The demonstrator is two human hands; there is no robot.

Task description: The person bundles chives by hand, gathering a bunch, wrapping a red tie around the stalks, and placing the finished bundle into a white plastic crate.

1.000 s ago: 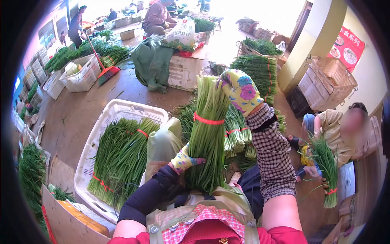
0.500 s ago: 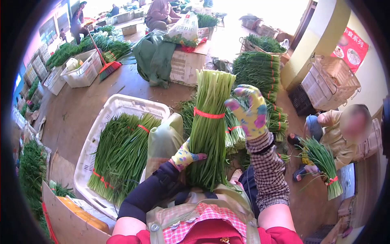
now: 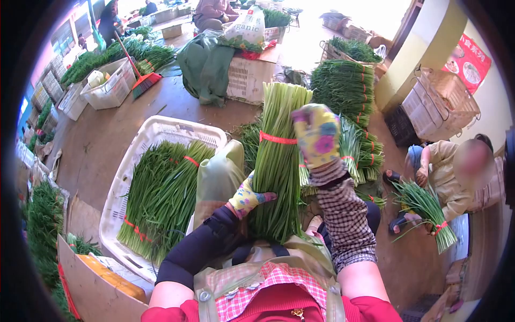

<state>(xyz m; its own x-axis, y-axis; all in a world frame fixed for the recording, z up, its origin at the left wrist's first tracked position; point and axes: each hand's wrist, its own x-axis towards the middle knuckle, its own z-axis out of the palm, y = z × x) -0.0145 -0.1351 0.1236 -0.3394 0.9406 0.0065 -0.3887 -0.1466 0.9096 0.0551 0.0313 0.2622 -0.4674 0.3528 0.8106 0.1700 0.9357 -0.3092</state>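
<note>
At frame centre, the left hand [image 3: 248, 197], in a flowered glove, grips the lower leaves of an upright green bundle [image 3: 276, 166] bound by a red band [image 3: 277, 139]. The right hand [image 3: 317, 134], fingers curled, lies just beside the band. A white crate [image 3: 113, 206] holding further bundles occupies the left.

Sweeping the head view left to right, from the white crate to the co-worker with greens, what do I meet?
White crate, left hand, held bundle with red band, right hand, co-worker.
</note>
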